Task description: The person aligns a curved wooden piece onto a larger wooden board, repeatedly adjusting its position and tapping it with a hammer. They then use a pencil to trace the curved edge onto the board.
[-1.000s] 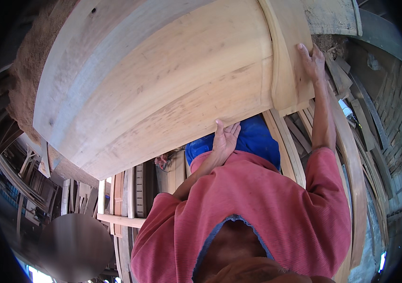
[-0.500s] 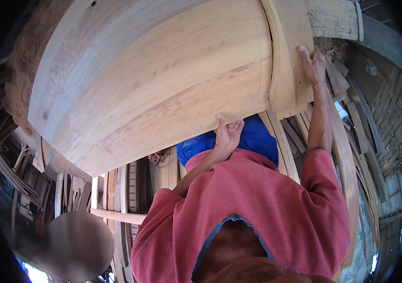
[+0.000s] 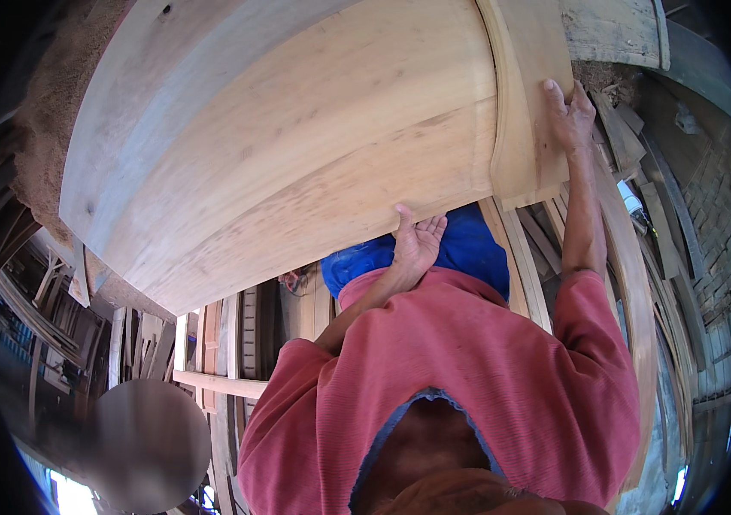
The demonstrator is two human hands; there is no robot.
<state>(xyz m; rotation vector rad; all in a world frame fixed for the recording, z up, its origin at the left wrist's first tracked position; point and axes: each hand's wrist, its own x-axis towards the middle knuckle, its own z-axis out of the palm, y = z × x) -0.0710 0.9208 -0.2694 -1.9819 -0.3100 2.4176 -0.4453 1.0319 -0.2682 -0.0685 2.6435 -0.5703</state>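
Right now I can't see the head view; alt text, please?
A large pale wooden panel dominates; the person's open left hand is at its near edge, while the right hand clasps the outer edge of a narrower board alongside.

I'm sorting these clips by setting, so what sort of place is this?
Probably a woodworking shop: there is a large wooden panel up front, long boards run along the right, and a brown heap at the upper left looks like sawdust.

Support under wooden panel [image 3: 297,154] hidden; floor [image 3: 46,159] at left sawdust-brown.
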